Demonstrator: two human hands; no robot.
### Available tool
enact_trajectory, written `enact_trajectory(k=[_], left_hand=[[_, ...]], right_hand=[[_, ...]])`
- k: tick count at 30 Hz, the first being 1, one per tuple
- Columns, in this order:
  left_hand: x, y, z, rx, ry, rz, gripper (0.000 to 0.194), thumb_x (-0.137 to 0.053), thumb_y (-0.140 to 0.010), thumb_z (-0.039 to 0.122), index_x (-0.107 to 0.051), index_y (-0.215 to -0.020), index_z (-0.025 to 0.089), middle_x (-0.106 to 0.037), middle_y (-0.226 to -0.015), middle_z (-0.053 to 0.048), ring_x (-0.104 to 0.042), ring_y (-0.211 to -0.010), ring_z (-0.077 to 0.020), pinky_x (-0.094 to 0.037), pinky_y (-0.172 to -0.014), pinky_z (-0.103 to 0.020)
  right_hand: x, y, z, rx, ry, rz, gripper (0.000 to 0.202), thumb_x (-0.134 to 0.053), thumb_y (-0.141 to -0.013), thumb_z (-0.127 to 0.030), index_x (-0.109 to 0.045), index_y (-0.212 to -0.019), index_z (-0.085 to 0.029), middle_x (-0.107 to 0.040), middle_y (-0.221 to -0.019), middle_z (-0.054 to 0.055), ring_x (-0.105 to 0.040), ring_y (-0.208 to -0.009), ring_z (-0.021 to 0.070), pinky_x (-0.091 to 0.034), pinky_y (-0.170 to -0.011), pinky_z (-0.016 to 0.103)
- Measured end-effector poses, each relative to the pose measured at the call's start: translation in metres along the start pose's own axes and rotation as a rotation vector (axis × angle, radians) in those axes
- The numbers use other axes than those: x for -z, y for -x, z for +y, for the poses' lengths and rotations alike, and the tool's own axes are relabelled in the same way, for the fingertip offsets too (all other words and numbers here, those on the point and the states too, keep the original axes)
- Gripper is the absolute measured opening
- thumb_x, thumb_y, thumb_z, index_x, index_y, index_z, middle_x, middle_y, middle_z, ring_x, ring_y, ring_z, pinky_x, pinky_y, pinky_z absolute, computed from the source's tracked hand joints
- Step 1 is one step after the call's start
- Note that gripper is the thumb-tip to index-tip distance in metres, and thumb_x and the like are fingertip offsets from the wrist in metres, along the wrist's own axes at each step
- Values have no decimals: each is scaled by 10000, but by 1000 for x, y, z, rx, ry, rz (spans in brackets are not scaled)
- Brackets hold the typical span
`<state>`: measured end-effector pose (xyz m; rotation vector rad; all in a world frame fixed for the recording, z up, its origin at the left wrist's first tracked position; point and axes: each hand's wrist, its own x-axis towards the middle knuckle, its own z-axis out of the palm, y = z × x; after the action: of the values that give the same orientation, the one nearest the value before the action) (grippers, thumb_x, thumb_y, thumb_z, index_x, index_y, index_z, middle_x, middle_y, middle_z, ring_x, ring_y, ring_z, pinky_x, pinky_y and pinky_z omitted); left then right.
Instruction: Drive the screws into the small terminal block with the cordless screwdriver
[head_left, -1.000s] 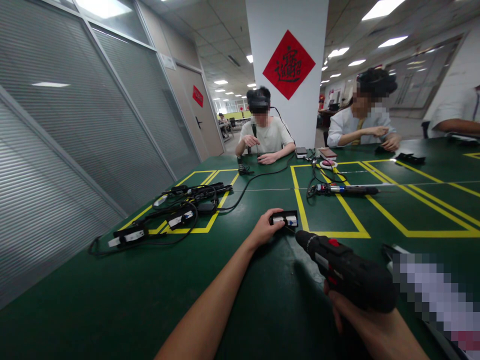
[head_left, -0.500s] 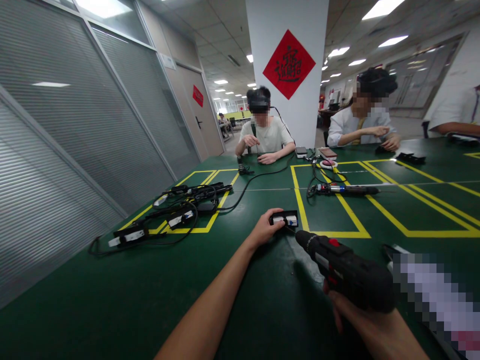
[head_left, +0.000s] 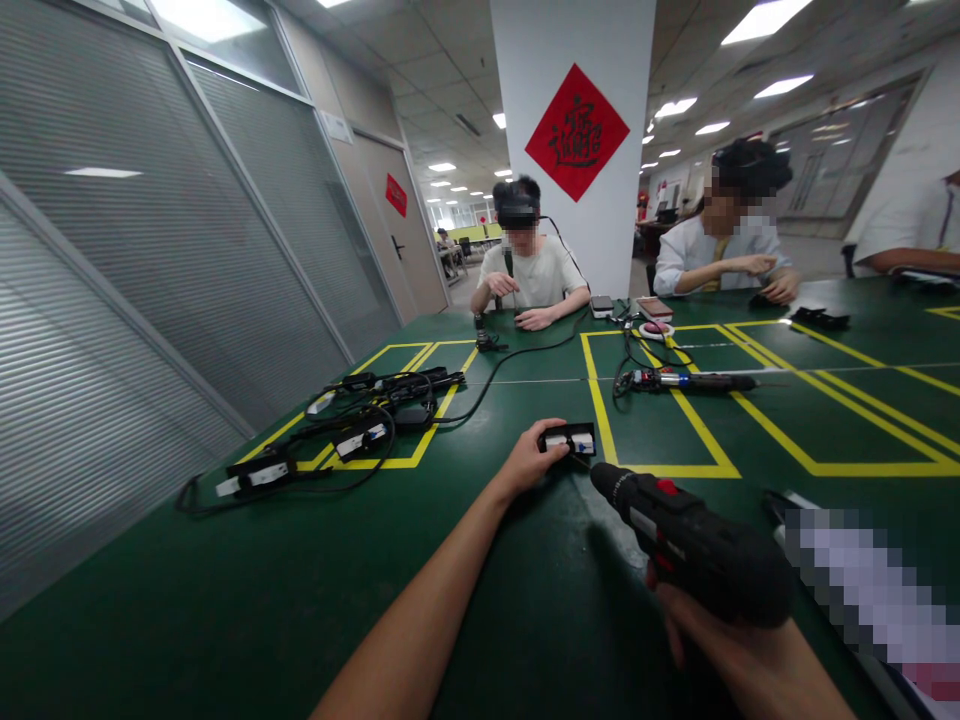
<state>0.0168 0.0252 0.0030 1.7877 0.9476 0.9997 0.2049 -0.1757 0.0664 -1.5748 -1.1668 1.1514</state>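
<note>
My left hand point(head_left: 531, 459) reaches forward and grips a small black box with white and blue parts point(head_left: 571, 438), holding it down on the green table point(head_left: 225, 600). My right hand point(head_left: 739, 655) holds a black cordless drill with red trim point(head_left: 690, 545) at the lower right. The drill's tip points toward the near edge of the small box and sits close to it.
Several black power units with tangled cables point(head_left: 337, 435) lie at the left inside yellow floor-tape lines. A long black tool point(head_left: 690, 380) rests mid-table. Two people sit at the far side, a third sleeve point(head_left: 911, 240) shows at right. A blurred item point(head_left: 870, 590) lies by the drill.
</note>
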Motion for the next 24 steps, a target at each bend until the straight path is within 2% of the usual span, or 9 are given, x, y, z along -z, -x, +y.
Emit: enact_trajectory(k=[3, 8, 10, 14, 18, 21, 24], left_hand=[[0, 0, -1, 5, -5, 5, 463, -583, -724, 278, -470, -1154, 147, -555, -1086, -90, -549, -931, -176, -436, -845, -312], [0, 0, -4, 1, -15, 18, 459, -588, -720, 275, -477, -1145, 142, -561, -1074, -90, -550, -925, -175, -433, -849, -317], [0, 0, -4, -5, -16, 14, 460, -588, -720, 275, -477, -1146, 140, -561, -1070, -92, -551, -919, -175, -435, -844, -317], [0, 0, -4, 2, -17, 8, 460, -583, -724, 277, -473, -1151, 146, -558, -1069, -89, -557, -899, -171, -444, -826, -313], [0, 0, -3, -2, -13, 14, 451, -584, -721, 270, -480, -1144, 152, -553, -1087, -87, -551, -927, -175, -437, -845, -313], [0, 0, -1, 1, -10, 10, 450, -581, -723, 277, -482, -1145, 154, -548, -1103, -89, -547, -940, -177, -432, -855, -317], [0, 0, 0, 19, -1, 10, 456, -582, -720, 275, -480, -1149, 156, -553, -1094, -85, -547, -938, -176, -432, -855, -319]], right_hand=[[0, 0, -1, -1, 14, 4, 250, -499, -693, -410, -501, -831, -202, -528, -427, -52, -503, -381, 140, -390, -398, 255], [-2, -6, 11, 63, 98, -2, 223, -486, -699, -399, -485, -795, -198, -545, -392, -34, -516, -331, 140, -397, -356, 246], [-3, -7, 14, 74, 106, 7, 234, -491, -691, -372, -505, -828, -183, -579, -424, -14, -531, -329, 148, -407, -330, 248], [-3, -8, 11, 77, 39, 66, 304, -531, -669, -293, -518, -950, -176, -567, -415, -43, -530, -307, 158, -419, -297, 260], [-1, -7, 5, 102, 26, 78, 155, -548, -651, -250, -567, -794, -192, -615, -500, -17, -542, -312, 142, -443, -306, 261], [0, -7, 6, 102, 45, 54, 181, -553, -646, -228, -584, -824, -215, -636, -553, -11, -558, -327, 146, -451, -301, 259], [-1, -7, 11, 92, 44, 64, 164, -537, -662, -217, -588, -814, -247, -616, -506, -22, -558, -321, 159, -454, -293, 265]])
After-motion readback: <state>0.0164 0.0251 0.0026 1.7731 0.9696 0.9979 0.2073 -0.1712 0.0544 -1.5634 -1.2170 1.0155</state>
